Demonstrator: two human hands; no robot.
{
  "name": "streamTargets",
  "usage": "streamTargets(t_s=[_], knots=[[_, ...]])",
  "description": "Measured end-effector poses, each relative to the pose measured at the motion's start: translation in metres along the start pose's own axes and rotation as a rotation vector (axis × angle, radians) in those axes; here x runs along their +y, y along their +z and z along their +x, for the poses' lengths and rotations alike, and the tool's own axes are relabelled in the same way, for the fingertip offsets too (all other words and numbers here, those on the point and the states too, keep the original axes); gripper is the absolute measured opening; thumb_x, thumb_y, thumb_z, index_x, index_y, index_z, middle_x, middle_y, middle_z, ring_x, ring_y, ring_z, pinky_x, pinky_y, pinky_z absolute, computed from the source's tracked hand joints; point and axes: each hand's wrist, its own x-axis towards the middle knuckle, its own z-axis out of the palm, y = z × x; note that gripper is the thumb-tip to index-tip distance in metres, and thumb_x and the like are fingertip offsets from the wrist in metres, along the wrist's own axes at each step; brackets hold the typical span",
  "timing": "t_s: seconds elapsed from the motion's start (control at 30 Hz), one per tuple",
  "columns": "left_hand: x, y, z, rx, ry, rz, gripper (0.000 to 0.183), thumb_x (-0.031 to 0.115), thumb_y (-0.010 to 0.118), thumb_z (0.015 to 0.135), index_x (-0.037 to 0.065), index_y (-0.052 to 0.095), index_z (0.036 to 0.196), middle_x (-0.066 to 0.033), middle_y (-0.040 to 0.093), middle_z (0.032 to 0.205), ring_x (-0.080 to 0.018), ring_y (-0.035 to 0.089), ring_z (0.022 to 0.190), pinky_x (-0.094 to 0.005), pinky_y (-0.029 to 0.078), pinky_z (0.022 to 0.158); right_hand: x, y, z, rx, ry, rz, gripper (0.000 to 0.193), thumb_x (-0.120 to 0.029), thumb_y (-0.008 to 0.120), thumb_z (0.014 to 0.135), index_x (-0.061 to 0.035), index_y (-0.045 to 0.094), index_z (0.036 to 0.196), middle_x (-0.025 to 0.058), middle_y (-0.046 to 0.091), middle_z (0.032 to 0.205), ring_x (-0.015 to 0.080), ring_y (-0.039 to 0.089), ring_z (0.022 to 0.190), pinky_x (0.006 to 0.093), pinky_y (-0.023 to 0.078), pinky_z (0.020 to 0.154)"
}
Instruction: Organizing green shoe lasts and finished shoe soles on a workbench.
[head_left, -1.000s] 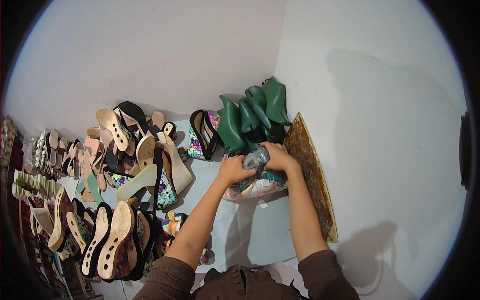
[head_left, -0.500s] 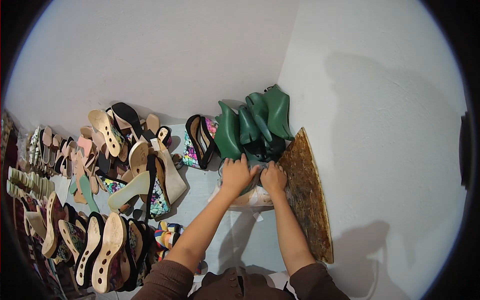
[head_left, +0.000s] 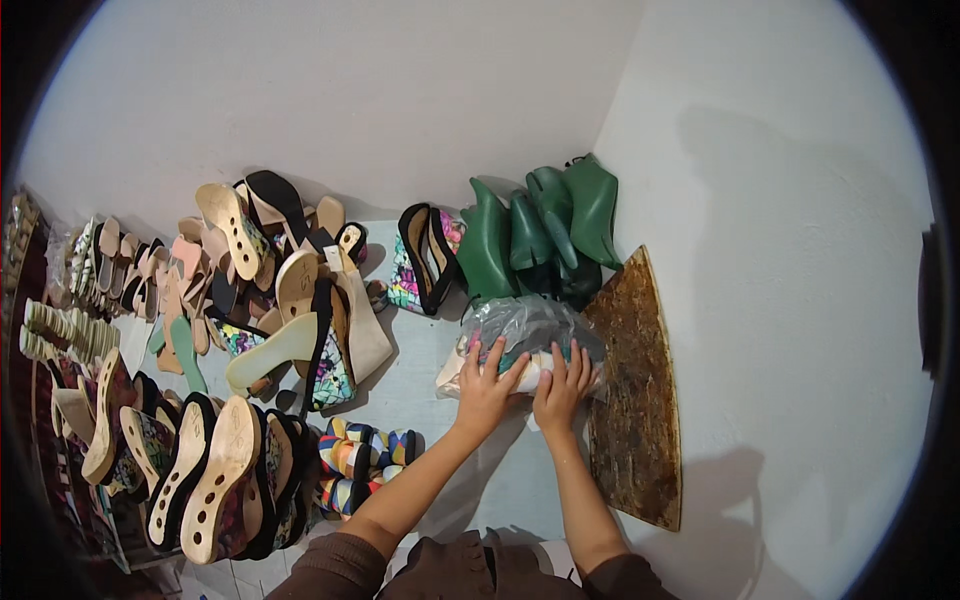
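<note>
Fingers (head_left: 494, 363) of the left hand (head_left: 484, 398) and right hand (head_left: 558, 400) are extended, slightly spread and laid on the near side of a filled clear plastic bag (head_left: 535, 318). The bag is placed on the pale tabletop (head_left: 425, 370), just in front of green shoe lasts (head_left: 487, 245) and beside a brown board (head_left: 635, 400). Patterned wedge shoes (head_left: 333, 375) are grouped to the left.

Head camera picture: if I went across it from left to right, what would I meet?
Stacked cream pieces → mint-green insole → patterned wedge shoe → left hand → right hand, both hands being on the clear plastic bag → mottled brown board.
</note>
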Motion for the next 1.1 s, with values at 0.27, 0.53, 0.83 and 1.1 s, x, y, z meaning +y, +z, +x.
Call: streamTargets(t_s=[0.27,0.53,0.83,1.1], knots=[[-0.006,0.031,0.001,0.204,0.043,0.097,0.067,0.024,0.078,0.057,0.026,0.055,0.120,-0.0117,0.030,0.138,-0.0436,0.031,0.118,-0.0540,0.035,0.093,0.027,0.033,0.016,0.076,-0.111,0.208,0.044,-0.040,0.030,0.093,-0.0141,0.050,0.123,0.0154,0.036,0.136,0.0381,0.031,0.126,0.0604,0.015,0.102],[0.000,-0.043,-0.020,-0.199,-0.007,0.021,0.065,0.033,0.067,0.074,0.027,0.040,0.133,-0.0167,0.022,0.143,-0.0428,0.021,0.129,-0.0583,0.021,0.101,0.004,-0.002,-0.006,-0.031,-0.084,0.071,0.040,-0.023,0.042,0.090,-0.0075,0.044,0.127,0.0194,0.030,0.139,0.0388,0.025,0.129,0.0555,0.017,0.104],[-0.005,-0.115,-0.128,-0.171,-0.358,0.083,0.055,0.022,0.060,0.078,0.004,0.043,0.127,-0.0210,0.036,0.131,-0.0395,0.031,0.125,-0.0516,0.025,0.102,-0.078,0.003,-0.094,-0.302,-0.286,0.502,0.045,-0.013,0.051,0.084,-0.0016,0.042,0.126,0.0229,0.030,0.136,0.0417,0.028,0.125,0.0493,0.023,0.103],[-0.002,-0.156,-0.227,0.190,-0.388,0.186,0.043,0.016,0.061,0.075,0.005,0.051,0.115,-0.0178,0.045,0.124,-0.0387,0.041,0.116,-0.0501,0.030,0.098,-0.112,-0.010,-0.148,-0.738,-0.315,0.717,0.055,-0.019,0.053,0.084,-0.0019,0.032,0.133,0.0221,0.029,0.137,0.0382,0.029,0.127,0.0450,0.024,0.104]])
